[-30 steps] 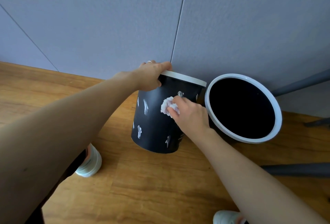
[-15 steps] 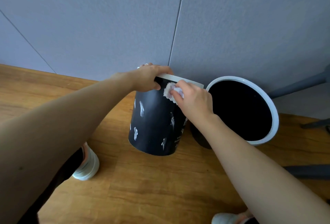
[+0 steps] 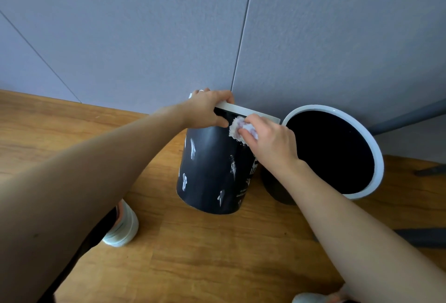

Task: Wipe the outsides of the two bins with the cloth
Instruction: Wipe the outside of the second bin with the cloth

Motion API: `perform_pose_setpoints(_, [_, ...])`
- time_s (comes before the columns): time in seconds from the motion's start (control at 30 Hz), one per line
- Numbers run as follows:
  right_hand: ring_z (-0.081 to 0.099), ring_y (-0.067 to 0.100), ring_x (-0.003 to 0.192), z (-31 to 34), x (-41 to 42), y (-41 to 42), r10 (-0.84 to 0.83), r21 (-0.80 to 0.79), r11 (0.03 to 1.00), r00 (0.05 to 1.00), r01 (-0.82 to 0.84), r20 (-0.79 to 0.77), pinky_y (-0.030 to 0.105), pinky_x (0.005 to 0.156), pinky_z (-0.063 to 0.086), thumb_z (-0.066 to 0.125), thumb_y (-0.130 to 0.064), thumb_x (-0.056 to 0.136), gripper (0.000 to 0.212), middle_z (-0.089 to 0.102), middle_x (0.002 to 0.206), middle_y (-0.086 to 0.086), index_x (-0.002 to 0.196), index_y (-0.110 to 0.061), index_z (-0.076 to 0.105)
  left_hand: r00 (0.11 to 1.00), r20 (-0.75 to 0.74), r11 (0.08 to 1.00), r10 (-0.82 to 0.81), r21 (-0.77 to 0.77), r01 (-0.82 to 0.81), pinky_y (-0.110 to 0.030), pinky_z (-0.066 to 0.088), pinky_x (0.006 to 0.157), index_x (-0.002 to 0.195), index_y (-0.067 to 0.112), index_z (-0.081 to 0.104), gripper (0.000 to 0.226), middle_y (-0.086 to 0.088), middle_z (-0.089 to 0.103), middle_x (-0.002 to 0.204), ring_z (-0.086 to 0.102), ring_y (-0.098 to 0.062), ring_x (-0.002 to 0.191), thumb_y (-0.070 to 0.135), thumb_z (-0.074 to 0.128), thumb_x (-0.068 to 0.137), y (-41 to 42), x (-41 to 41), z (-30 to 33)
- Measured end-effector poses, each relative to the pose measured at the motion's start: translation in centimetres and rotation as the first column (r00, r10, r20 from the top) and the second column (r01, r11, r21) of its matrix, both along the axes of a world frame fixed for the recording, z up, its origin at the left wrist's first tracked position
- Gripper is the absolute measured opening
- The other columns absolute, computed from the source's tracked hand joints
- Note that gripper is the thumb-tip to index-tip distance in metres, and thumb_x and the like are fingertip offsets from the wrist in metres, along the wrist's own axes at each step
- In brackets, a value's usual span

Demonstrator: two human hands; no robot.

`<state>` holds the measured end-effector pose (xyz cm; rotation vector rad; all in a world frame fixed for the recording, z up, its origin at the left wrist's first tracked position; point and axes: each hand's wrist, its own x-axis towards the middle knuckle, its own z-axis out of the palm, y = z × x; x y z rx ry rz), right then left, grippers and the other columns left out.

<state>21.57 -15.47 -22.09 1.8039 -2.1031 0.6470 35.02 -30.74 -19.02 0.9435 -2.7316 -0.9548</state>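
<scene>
Item: black patterned bin on wood floor by the wall, tipped toward the person, left hand clamped over its white rim; right hand closed around a crumpled white cloth, pressed to the upper side just under the rim. Second bin close beside on the right, not being wiped. Risk, judged: a hard push on the tilted bin could skid its base or knock the neighbour
</scene>
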Motion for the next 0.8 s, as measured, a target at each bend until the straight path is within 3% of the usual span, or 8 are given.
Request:
perform_pose_setpoints(0.1, [0.056, 0.033, 0.052, -0.3, 0.0, 0.0, -0.001, -0.014, 1.0, 1.0, 0.001, 0.005, 0.028, 0.044, 0.037, 0.065, -0.034, 0.09, 0.018, 0.06, 0.066, 0.003, 0.089, -0.016, 0.064, 1.0, 0.006, 0.999, 0.007, 0.046, -0.008, -0.03, 0.027, 0.076, 0.108, 0.024, 0.057, 0.032, 0.007, 0.05, 0.077, 0.04, -0.016, 0.086, 0.019, 0.072, 0.08, -0.3, 0.1, -0.1])
perform_pose_setpoints(0.23, [0.059, 0.032, 0.057, -1.0, -0.2, -0.1, -0.028, -0.017, 0.999, 0.998, 0.029, 0.062, 0.028, 0.046, 0.039, 0.066, -0.036, 0.089, 0.019, 0.062, 0.071, 0.001, 0.091, -0.018, 0.062, 1.0, -0.009, 0.99, 0.002, 0.139, -0.001, -0.026, 0.039, 0.058, 0.101, 0.026, 0.056, 0.028, -0.001, 0.056, 0.081, 0.051, -0.016, 0.07, 0.016, 0.072, 0.081, -0.6, 0.4, -0.5])
perform_pose_setpoints(0.33, [0.061, 0.03, 0.062, -1.8, -0.3, 0.2, -0.046, 0.012, 0.999, 0.992, 0.045, 0.114, 0.029, 0.048, 0.043, 0.064, -0.039, 0.088, 0.019, 0.064, 0.078, 0.0, 0.096, -0.022, 0.061, 1.0, -0.011, 0.998, 0.006, 0.066, -0.005, -0.028, 0.036, 0.069, 0.111, 0.03, 0.056, 0.034, 0.004, 0.048, 0.085, 0.043, -0.006, 0.078, 0.019, 0.071, 0.082, -0.5, 0.3, -0.8])
perform_pose_setpoints(0.47, [0.063, 0.028, 0.064, -3.0, 0.0, 1.4, -0.053, 0.074, 0.996, 0.993, 0.045, 0.106, 0.026, 0.051, 0.039, 0.065, -0.04, 0.087, 0.022, 0.064, 0.08, 0.0, 0.1, -0.022, 0.062, 0.997, 0.026, 0.996, -0.071, -0.052, 0.073, -0.031, 0.034, 0.085, 0.127, 0.03, 0.052, 0.047, 0.005, 0.056, 0.101, 0.041, -0.018, 0.101, 0.015, 0.067, 0.084, -0.6, -0.1, -0.8])
perform_pose_setpoints(0.6, [0.063, 0.031, 0.066, -2.8, 0.0, 1.5, 0.003, 0.099, 0.995, 0.994, -0.014, 0.11, 0.031, 0.05, 0.045, 0.064, -0.035, 0.09, 0.019, 0.064, 0.079, 0.002, 0.099, -0.019, 0.065, 0.999, 0.006, 0.997, -0.047, -0.068, 0.047, -0.03, 0.035, 0.085, 0.128, 0.026, 0.052, 0.049, 0.004, 0.05, 0.101, 0.045, -0.022, 0.107, 0.01, 0.066, 0.084, -0.6, -0.2, -1.2])
perform_pose_setpoints(0.8, [0.06, 0.036, 0.068, -0.8, -0.3, -0.9, -0.093, 0.056, 0.995, 0.987, 0.087, 0.131, 0.033, 0.052, 0.037, 0.06, -0.037, 0.093, 0.023, 0.063, 0.079, 0.007, 0.093, -0.014, 0.064, 0.996, 0.021, 0.992, -0.081, -0.099, 0.083, -0.034, 0.038, 0.088, 0.129, 0.023, 0.05, 0.05, -0.003, 0.056, 0.112, 0.046, -0.025, 0.108, 0.005, 0.063, 0.084, -0.8, -0.2, -1.4])
